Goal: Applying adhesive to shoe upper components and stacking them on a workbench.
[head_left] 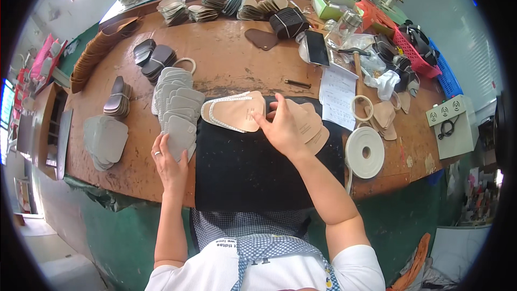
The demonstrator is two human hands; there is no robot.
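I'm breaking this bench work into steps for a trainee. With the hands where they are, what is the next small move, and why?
Probably lift one grey piece off the fanned grey stack with the left hand and bring it to the tan insole. The left hand's fingers already rest on the stack's nearest piece, while the right hand presses the insole flat on the black mat, as if holding it ready.

Insole [237, 110] on mat [253, 167]; tape roll [365, 152] right, seemingly off-mat.

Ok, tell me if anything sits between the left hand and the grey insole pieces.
Nothing visible does: the left hand already rests on the nearest of the fanned grey insole pieces. The right hand is apart, on the tan insoles.
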